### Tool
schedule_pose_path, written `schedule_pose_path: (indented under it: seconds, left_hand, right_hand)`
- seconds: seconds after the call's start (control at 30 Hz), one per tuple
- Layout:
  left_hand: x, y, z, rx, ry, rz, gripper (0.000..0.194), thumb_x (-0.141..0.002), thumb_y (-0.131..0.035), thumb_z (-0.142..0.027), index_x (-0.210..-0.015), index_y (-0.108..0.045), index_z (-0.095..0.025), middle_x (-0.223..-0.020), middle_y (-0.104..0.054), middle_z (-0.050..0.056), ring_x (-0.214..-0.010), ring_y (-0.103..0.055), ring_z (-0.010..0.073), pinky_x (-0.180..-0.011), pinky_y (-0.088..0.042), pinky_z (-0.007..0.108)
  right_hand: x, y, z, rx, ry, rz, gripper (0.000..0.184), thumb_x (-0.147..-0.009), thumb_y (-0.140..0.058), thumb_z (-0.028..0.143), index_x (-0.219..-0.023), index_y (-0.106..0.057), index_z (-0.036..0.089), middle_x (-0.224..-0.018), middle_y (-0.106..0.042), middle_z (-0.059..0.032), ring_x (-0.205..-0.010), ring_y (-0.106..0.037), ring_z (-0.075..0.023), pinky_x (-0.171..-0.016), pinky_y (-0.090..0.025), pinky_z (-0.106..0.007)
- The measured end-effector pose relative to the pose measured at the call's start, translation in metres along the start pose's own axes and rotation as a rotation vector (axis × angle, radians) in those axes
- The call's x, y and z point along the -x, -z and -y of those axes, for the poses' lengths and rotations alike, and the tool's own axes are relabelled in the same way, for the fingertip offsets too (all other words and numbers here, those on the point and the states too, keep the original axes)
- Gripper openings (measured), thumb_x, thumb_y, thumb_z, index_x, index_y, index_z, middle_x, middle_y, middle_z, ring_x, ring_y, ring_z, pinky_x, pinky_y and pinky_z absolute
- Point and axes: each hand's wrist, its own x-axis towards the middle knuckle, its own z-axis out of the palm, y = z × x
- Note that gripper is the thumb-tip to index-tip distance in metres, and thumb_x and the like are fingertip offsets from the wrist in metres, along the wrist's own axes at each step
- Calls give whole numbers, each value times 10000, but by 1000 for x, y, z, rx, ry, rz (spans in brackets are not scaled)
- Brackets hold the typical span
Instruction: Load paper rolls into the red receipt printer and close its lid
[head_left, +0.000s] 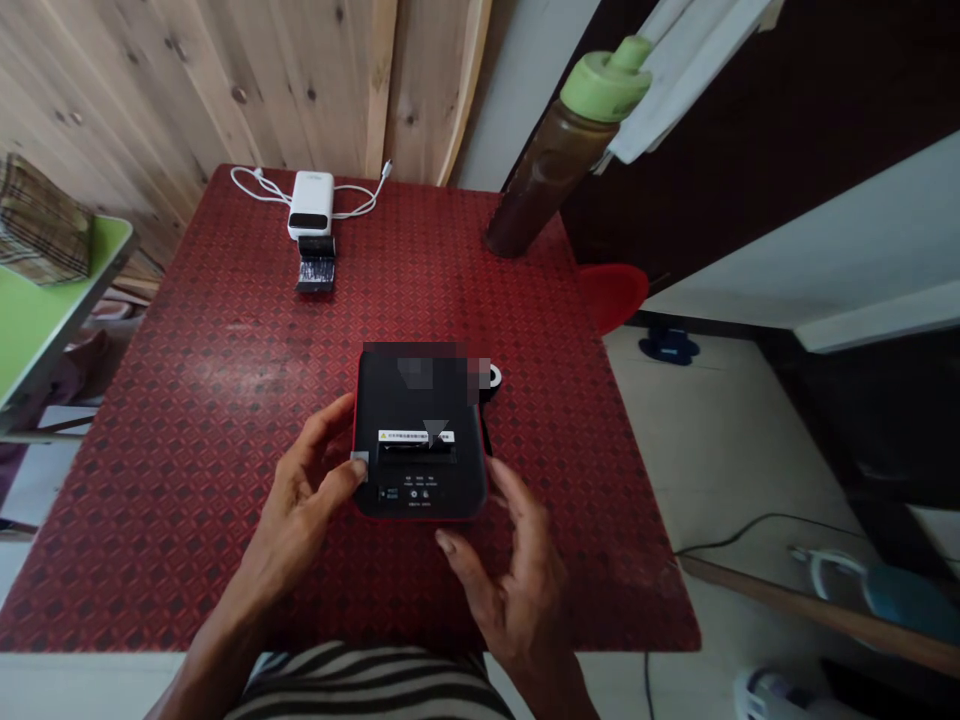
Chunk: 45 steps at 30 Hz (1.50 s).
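A black label printer with a red lower edge lies on the table in front of me. Its top has a slot with a white warning label above it, plus small buttons near the front. My left hand grips the printer's left side, thumb on a grey tab at the edge and fingers down along the side. By the front right corner is my right hand, its thumb and fingers apart. The index finger reaches the printer's right side; whether it touches cannot be made out. Part of the printer's far edge is blurred by pixel blocks.
A white power bank with a white cable sits at the back of the red patterned table. Just before it lies a small black roll. A brown bottle with a green lid stands back right. A round white-cored item shows behind the printer.
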Motion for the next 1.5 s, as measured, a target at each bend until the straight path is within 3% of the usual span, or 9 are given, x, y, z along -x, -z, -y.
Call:
schedule_pose_path:
  seconds: [0.4, 0.67, 0.83, 0.93, 1.03, 1.17, 1.27, 1.37, 1.5]
  left_hand:
    - [2, -8, 7, 79, 24, -52, 571, -1035, -802, -418, -1594, -707, -356, -1694, -681, 52, -1590, -614, 354, -1242, -564, 474]
    - [1, -11, 7, 60, -11, -59, 598, -1031, -795, -400, -1615, -689, -333, -1659, -710, 82, -1515, -683, 354, -1203, -599, 481]
    - [3, -7, 11, 7, -58, -45, 605, -1044, -775, -465, -1627, -671, -340, -1702, -672, 75, -1585, -620, 377, -1184, -610, 486]
    - [3, -3, 11, -15, -57, -13, 611, -1052, -774, -485, -1638, -658, -356, -1698, -674, 69, -1631, -569, 391, -1116, -641, 465]
    - [1, 2, 12, -35, -88, 28, 601, -1071, -751, -516, -1640, -652, -350, -1691, -677, 73, -1635, -561, 399, -1120, -634, 477]
    - [-3, 6, 19, -71, -184, 29, 593, -1091, -704, -568, -1633, -647, -334, -1696, -666, 83, -1626, -565, 408, -1134, -627, 507]
    - [-3, 7, 24, -69, -205, 42, 619, -1085, -695, -598, -1635, -638, -322, -1702, -647, 101, -1610, -578, 411, -1147, -621, 528]
    - [-3, 8, 24, -67, -200, 41, 586, -1082, -696, -604, -1592, -670, -315, -1654, -674, 108, -1562, -618, 397, -1175, -601, 534]
    - [-4, 6, 20, -65, -203, 34, 550, -1093, -688, -586, -1568, -673, -309, -1591, -707, 109, -1467, -681, 366, -1195, -581, 546]
  right_hand:
    - [5, -14, -2, -17, 6, -77, 613, -1110, -737, 388, -1669, -541, 233, -1375, -838, -168, -1191, -863, -336, -945, -757, -473]
    - [0, -15, 3, -79, 4, -77, 605, -1114, -735, 341, -1676, -537, 232, -1400, -834, -172, -1221, -859, -328, -963, -756, -455]
    - [-4, -2, 0, -79, 6, 5, 526, -1152, -674, 408, -1617, -579, 183, -1414, -829, -190, -1237, -855, -313, -980, -748, -432]
    - [-19, 20, -5, -69, 64, 55, 390, -1180, -616, 384, -1519, -662, 197, -1318, -863, -142, -1164, -869, -274, -972, -738, -392]
    - [-55, 35, -3, -31, 134, 25, 270, -1171, -620, 223, -1417, -728, 246, -1233, -875, -80, -1107, -862, -232, -1006, -712, -376]
    - [-110, 21, 11, 61, 348, 63, 377, -1118, -597, 30, -1420, -734, 209, -1323, -865, -118, -1239, -821, -269, -1118, -673, -471]
    - [-131, 0, 19, 178, 350, 214, 423, -1091, -482, -39, -1289, -790, 173, -1168, -877, -130, -1070, -823, -280, -989, -687, -480]
    - [-128, -5, 22, 146, 315, 321, 301, -1122, -545, 40, -1128, -800, 201, -1084, -874, -95, -979, -804, -254, -909, -658, -430]
    - [-122, 6, 24, -49, 290, 392, 231, -1187, -612, 229, -1041, -791, 233, -1043, -874, -33, -1050, -803, -227, -973, -623, -410]
